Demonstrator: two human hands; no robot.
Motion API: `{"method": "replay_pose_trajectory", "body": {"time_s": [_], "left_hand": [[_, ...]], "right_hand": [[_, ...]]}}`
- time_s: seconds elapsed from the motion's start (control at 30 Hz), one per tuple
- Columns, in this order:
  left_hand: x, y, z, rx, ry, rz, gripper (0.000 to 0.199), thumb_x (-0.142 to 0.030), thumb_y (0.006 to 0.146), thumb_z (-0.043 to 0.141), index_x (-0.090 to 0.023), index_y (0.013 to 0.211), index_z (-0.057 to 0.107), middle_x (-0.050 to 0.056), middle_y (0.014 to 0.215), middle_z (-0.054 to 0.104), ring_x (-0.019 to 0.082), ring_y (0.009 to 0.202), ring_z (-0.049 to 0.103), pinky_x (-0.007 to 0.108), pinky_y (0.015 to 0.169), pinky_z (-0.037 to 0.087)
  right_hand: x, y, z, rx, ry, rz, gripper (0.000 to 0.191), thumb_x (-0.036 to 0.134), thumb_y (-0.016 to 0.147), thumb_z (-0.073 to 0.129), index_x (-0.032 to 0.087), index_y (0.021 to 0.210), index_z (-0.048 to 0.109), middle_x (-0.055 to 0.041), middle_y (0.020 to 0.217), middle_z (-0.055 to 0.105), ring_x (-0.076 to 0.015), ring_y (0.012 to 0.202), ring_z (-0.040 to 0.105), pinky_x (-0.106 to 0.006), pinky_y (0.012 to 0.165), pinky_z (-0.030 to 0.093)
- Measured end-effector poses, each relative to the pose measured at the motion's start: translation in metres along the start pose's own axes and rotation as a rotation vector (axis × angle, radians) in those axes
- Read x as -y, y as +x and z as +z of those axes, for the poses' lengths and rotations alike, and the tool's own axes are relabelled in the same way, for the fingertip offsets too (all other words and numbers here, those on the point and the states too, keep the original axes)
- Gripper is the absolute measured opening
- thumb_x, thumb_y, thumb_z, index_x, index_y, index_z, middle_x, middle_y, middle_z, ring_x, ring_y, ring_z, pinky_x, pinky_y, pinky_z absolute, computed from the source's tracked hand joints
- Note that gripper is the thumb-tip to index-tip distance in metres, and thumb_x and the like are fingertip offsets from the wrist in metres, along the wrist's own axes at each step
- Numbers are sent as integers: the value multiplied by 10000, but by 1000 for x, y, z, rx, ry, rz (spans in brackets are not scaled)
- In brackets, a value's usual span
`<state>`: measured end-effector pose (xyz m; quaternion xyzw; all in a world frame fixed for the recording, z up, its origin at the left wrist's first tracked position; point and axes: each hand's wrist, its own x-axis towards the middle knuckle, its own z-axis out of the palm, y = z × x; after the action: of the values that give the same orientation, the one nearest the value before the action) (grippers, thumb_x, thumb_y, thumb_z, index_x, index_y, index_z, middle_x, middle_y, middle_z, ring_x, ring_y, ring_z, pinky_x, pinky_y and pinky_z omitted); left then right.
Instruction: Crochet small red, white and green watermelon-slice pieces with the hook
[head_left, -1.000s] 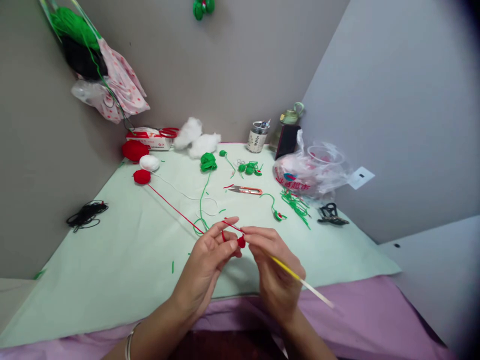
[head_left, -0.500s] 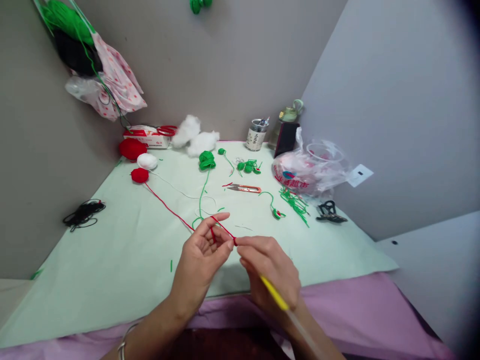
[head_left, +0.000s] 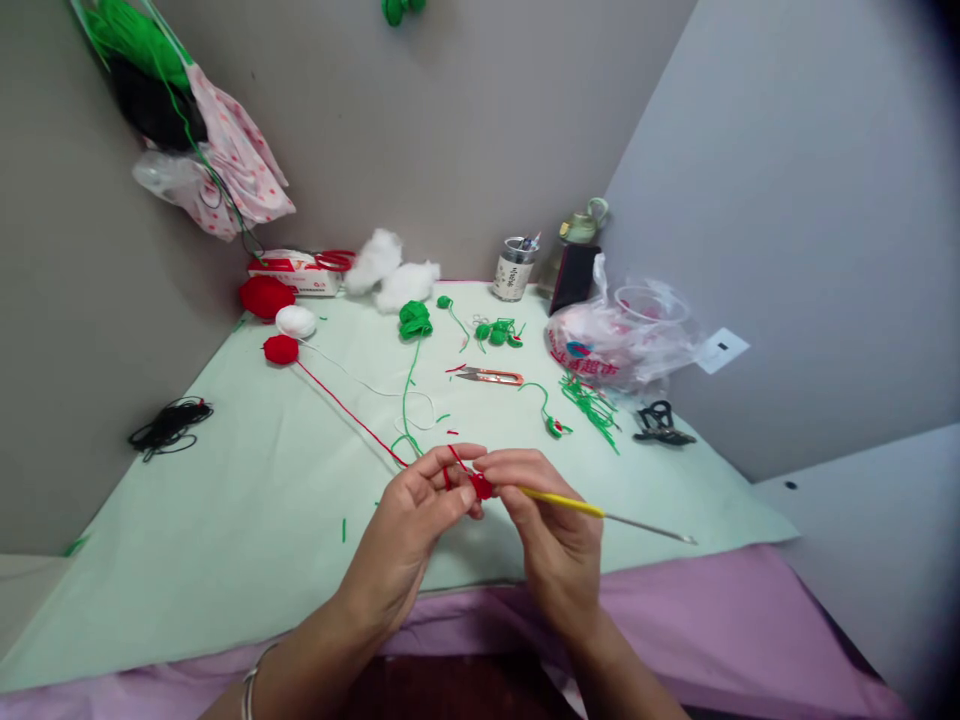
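Between thumb and fingers, my left hand (head_left: 420, 520) pinches a small red crochet piece (head_left: 481, 487), and red yarn loops over its raised index finger. That yarn (head_left: 341, 408) runs back to a red yarn ball (head_left: 280, 349) at the left. My right hand (head_left: 551, 525) grips a crochet hook (head_left: 574, 503) by its yellow handle, close against the red piece. The hook's metal rear end points right and down; its working tip is hidden at the fingers. Thread snips (head_left: 490, 376) with orange handles lie beyond my hands, beside a green yarn ball (head_left: 415, 319).
White stuffing (head_left: 405, 287) and a tissue box (head_left: 300, 276) stand at the back. A plastic bag (head_left: 622, 335), green yarn scraps (head_left: 590, 405) and a black claw clip (head_left: 662, 425) are at right. Black cord (head_left: 171, 427) lies far left. A pen tin (head_left: 513, 269) stands near the wall.
My right hand has turned, so the hook's rear end swings from pointing toward me to pointing right. The hands have drawn together, and more of the red piece shows between the fingers.
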<state>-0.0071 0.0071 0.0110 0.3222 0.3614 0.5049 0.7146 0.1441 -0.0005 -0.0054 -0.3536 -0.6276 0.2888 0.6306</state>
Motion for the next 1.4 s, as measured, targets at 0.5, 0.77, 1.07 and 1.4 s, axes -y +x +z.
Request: {"method": "replay_pose_trajectory", "body": {"time_s": [0.5, 0.77, 1.07, 1.4], "left_hand": [[7, 4, -4, -31, -252, -169, 368, -256, 712, 960, -182, 1060, 865, 24, 871, 745, 105, 749, 643, 206, 780, 551], [0, 1, -3, -35, -104, -31, 365, -255, 767, 915, -215, 1124, 850, -18, 784, 682, 102, 757, 629, 203, 800, 519], [13, 1, 3, -55, -138, -36, 444, -271, 774, 929, -248, 1202, 815, -7, 848, 721, 127, 835, 631, 236, 841, 507], [7, 6, -3, -75, -70, -8, 364, -247, 782, 907, -206, 1136, 835, -21, 778, 677, 116, 743, 613, 241, 786, 508]], "right_hand": [[-7, -13, 1, -68, -242, -163, 322, 71, 1001, 596, 278, 1172, 774, -54, 1008, 755, -185, 912, 719, -311, 780, 598], [-3, -4, 2, -87, 150, 96, 196, 185, 1031, 618, 271, 1011, 794, -14, 893, 732, -146, 790, 675, -286, 725, 560], [-8, -11, 7, -18, -386, -241, 339, 57, 986, 628, 278, 1201, 771, -68, 1061, 769, -189, 940, 733, -305, 760, 615], [-4, -1, 3, -103, -23, 55, 217, 152, 1037, 579, 251, 1011, 771, -26, 860, 725, -160, 726, 686, -299, 651, 582]]}}
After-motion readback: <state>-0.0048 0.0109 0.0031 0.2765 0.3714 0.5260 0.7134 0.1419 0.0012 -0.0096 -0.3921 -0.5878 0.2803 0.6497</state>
